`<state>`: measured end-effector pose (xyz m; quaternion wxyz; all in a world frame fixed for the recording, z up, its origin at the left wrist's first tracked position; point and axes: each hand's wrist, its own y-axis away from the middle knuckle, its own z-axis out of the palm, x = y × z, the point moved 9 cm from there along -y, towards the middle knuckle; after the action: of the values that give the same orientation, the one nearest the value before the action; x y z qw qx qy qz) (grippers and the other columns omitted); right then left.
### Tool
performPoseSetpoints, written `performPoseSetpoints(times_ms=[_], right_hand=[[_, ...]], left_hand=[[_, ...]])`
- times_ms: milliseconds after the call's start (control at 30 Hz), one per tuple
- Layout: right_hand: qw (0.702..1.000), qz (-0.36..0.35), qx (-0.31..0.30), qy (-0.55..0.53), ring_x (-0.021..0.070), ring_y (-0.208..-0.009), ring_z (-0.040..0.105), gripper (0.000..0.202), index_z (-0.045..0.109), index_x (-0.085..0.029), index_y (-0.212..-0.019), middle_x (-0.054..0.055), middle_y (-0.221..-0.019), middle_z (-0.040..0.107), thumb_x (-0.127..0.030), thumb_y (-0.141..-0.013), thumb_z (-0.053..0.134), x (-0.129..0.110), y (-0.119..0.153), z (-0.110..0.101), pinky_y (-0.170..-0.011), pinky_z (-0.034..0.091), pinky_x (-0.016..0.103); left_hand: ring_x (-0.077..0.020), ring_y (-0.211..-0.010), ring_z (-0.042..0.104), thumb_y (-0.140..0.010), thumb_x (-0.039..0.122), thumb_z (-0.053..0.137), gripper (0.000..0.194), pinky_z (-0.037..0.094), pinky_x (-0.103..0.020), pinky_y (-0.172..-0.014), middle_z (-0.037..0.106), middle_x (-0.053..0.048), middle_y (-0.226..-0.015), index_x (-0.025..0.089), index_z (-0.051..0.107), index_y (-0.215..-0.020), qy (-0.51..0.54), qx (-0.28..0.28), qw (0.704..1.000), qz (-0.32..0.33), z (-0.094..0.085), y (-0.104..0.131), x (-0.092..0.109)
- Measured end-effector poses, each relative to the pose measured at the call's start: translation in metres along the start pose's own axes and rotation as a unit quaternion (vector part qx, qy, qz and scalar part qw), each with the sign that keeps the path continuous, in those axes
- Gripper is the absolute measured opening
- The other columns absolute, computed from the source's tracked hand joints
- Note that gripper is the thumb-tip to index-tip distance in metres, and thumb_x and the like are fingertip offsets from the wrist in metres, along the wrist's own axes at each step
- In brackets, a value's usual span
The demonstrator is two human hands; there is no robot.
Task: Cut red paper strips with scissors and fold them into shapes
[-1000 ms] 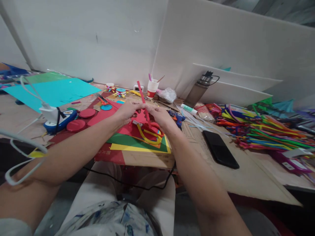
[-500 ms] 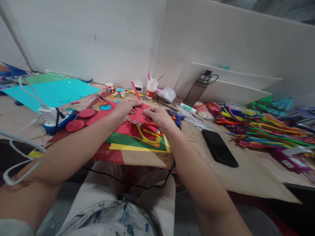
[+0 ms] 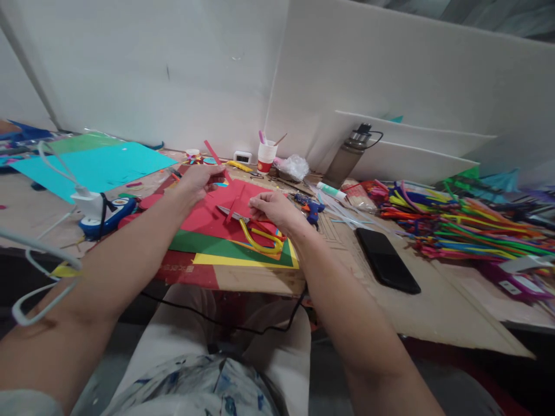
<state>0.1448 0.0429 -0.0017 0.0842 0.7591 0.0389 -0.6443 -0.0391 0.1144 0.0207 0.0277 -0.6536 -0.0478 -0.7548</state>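
Starting at the left of the frame, a teal sheet (image 3: 93,164) lies flat on the table (image 3: 433,300), with a blue and white tool (image 3: 106,211) and red discs just in front of it. Toward the middle, the left hand (image 3: 195,180) is raised with its grip pinched on a narrow red strip (image 3: 213,151) that sticks up and back above the fingers. Below it, a red sheet (image 3: 206,216) rests on top of green and yellow sheets, and yellow-handled scissors (image 3: 255,234) lie unheld on that stack. The right hand (image 3: 271,207) sits over the red sheet with its grip closed on a second short red strip (image 3: 234,208). Judging by this, strips are already cut and separated, while most of the red sheet remains whole. Further back, a paper cup (image 3: 265,157) holds a few sticks or brushes; a lidded bottle (image 3: 349,155) stands right of it, its contents hidden. A black phone (image 3: 385,260) and a heap of pipe cleaners (image 3: 455,225) fill the right.
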Motion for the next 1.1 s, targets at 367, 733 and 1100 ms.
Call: performPoseSetpoints(times_ms=[367, 733, 1100], right_hand=[[0.986, -0.053, 0.045, 0.151, 0.0106, -0.056, 0.056, 0.018, 0.059, -0.017, -0.071, 0.000, -0.062, 0.063, -0.027, -0.086, 0.060, 0.008, -0.015, -0.012, -0.056, 0.042, 0.022], [0.963, -0.060, 0.059, 0.256, 0.0129, -0.058, 0.053, 0.019, 0.060, -0.018, -0.070, -0.002, -0.059, 0.060, -0.031, -0.085, 0.059, 0.007, -0.011, -0.012, -0.059, 0.035, 0.025], [0.969, -0.044, 0.087, 0.225, 0.0123, -0.063, 0.057, 0.011, 0.061, -0.017, -0.081, -0.001, -0.067, 0.062, -0.028, -0.083, 0.061, 0.016, -0.025, -0.014, -0.061, 0.041, 0.023]], left_hand=[[-0.0074, -0.041, 0.046, -0.068, 0.011, 0.075, 0.021, 0.027, -0.016, -0.037, 0.057, -0.005, -0.047, 0.013, 0.062, -0.052, -0.224, -0.105, 0.966, -0.072, -0.014, -0.019, -0.023], [-0.0043, -0.042, 0.046, -0.069, 0.018, 0.076, 0.014, 0.023, -0.014, -0.035, 0.058, -0.001, -0.054, 0.013, 0.064, -0.065, -0.086, -0.045, 0.995, 0.005, -0.033, -0.028, 0.004], [-0.0050, -0.040, 0.044, -0.070, 0.016, 0.075, 0.017, 0.022, -0.016, -0.035, 0.062, -0.007, -0.055, 0.012, 0.065, -0.056, -0.179, -0.178, 0.966, -0.047, 0.006, -0.011, -0.030]])
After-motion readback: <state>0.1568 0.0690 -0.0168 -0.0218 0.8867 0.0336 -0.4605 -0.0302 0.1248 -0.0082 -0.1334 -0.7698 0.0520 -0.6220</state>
